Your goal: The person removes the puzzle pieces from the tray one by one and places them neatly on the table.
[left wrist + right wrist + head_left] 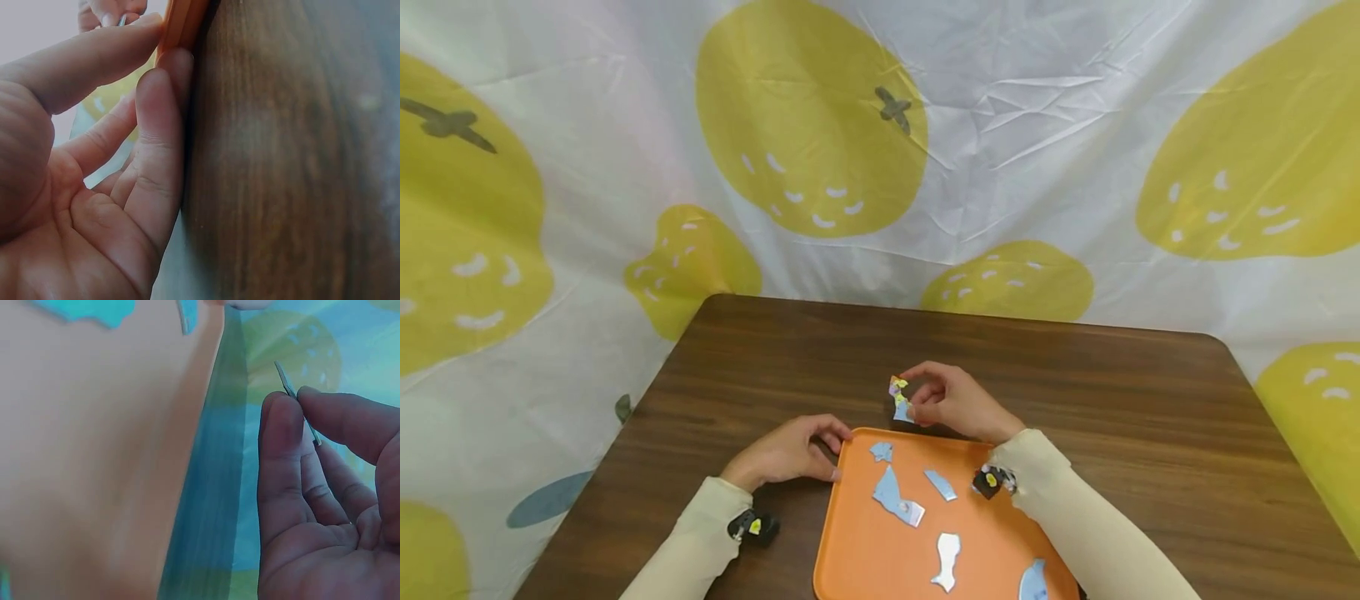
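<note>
My right hand (957, 403) pinches a small puzzle piece (903, 410) with yellow, orange and light blue on its face, beyond the far edge of the orange tray (880, 575). In the right wrist view that piece (286, 379) appears nearly edge-on between thumb and fingertips. My left hand (784, 454) rests at the tray's far left corner, thumb and fingertips touching the rim. From the left wrist view, the fingers of this hand (94, 169) look fairly straight beside the tray's edge (178, 28). Some of its fingers are hidden behind others.
Several loose pieces lie on the tray, among them a large light blue piece (891, 493), a narrow blue strip (941, 484), a pale shiny piece (947, 560) and a blue piece (1033, 581) near my right sleeve. Beneath is a brown wooden table (1112, 400); a lemon-print cloth (1037, 125) hangs behind.
</note>
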A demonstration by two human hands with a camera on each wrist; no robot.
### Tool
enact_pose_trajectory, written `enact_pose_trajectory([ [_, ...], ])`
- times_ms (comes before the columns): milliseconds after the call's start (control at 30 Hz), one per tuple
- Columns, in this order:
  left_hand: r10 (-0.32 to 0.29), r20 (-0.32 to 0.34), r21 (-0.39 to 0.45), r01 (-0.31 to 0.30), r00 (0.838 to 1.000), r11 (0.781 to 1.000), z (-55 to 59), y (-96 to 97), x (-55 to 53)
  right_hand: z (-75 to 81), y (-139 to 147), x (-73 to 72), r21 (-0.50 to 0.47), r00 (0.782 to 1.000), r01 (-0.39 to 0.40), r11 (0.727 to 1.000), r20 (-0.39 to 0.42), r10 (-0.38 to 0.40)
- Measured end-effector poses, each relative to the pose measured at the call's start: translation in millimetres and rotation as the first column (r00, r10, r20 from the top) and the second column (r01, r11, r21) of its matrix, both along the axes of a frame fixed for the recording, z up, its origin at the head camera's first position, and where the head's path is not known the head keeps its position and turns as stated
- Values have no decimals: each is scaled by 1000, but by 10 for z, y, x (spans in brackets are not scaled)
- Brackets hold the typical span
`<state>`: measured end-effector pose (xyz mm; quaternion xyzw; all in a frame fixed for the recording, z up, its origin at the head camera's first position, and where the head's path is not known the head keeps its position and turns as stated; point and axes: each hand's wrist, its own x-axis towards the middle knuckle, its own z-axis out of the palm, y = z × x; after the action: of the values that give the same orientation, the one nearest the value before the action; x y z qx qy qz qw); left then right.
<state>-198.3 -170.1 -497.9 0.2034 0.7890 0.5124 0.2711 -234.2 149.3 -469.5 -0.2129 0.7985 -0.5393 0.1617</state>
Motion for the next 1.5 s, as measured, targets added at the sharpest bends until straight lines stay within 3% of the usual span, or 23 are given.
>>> enact_pose_trajectory([
  [233, -5, -19, -3, 5, 1000, 1000, 24, -16, -17, -23, -219, -75, -82, 997, 22, 996, 74, -16],
  [700, -15, -14, -5, 15, 1000, 1000, 30, -17, -22, -174, -523, -207, -94, 977, 108, 990, 196, -87],
  [1200, -13, -25, -17, 12, 1000, 1000, -19, -18, -15, -264, -629, -235, -25, 959, 193, 981, 217, -183],
  [1500, -16, -29, -11, 16, 999, 1000, -16, -17, -15, -242, -617, -216, 32, 966, 197, 980, 163, -200],
])
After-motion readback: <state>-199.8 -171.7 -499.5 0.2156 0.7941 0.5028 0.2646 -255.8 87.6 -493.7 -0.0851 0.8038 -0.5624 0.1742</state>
